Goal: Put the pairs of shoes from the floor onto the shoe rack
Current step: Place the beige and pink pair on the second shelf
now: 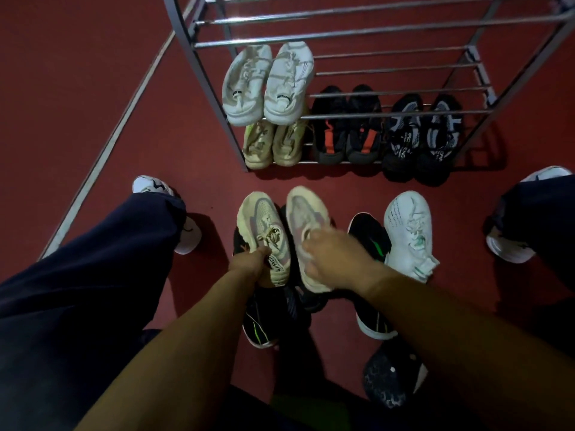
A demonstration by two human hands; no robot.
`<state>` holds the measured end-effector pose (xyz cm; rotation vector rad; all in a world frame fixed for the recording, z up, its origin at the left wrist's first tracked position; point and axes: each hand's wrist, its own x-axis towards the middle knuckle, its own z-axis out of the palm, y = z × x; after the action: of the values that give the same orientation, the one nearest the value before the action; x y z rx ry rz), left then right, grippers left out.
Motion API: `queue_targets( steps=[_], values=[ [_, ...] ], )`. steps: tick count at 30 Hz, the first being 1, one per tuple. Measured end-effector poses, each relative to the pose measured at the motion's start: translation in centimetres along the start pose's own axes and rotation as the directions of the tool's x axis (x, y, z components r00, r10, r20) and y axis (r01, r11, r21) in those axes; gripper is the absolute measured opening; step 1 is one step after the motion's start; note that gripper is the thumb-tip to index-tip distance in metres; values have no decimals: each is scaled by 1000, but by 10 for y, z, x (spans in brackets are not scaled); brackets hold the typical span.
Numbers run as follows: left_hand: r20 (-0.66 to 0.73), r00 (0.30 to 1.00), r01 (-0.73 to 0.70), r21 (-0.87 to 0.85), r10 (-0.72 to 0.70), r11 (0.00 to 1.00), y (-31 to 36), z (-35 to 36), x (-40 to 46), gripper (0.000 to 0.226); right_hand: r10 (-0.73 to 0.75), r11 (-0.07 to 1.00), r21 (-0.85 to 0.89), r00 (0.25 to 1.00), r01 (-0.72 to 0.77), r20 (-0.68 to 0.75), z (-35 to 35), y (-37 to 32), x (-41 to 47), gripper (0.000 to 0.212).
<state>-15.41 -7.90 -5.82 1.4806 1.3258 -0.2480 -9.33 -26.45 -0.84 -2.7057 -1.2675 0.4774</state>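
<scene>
A metal shoe rack stands ahead of me. A white pair lies on its second shelf. Its bottom shelf holds a cream pair, a black-and-orange pair and a black-and-white pair. Below the rack I hold a beige-and-pink pair over the floor. My left hand grips the heel of the left beige shoe. My right hand grips the right beige shoe.
On the red floor lie a white shoe with green marks, a black shoe with a green stripe, more black shoes under my hands, and a dark speckled shoe. My legs in dark trousers and white sneakers flank the pile.
</scene>
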Motion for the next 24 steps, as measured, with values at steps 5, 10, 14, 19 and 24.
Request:
queue_targets(
  steps=[5, 10, 14, 19, 24],
  values=[
    [-3, 1000, -18, 6, 18, 1000, -7, 2, 14, 56, 438, 602, 694, 890, -395, 126, 41, -12, -9, 38],
    [-15, 996, -89, 60, 90, 994, -3, 2, -3, 58, 667, 58, 685, 538, -726, 515, 52, 14, 12, 48],
    [302, 916, -239, -121, 265, 964, -8, 1, -26, 43, 563, 224, 562, 576, -796, 592, 48, 4, 12, 47],
    [281, 940, -179, -82, 195, 980, -4, -8, -28, 34, 561, 68, 683, 594, -727, 576, 46, -3, 8, 52],
    [231, 971, -92, 92, 68, 992, 14, -19, -40, 24, 445, -123, 728, 618, -675, 648, 22, -8, 9, 63]
  ],
)
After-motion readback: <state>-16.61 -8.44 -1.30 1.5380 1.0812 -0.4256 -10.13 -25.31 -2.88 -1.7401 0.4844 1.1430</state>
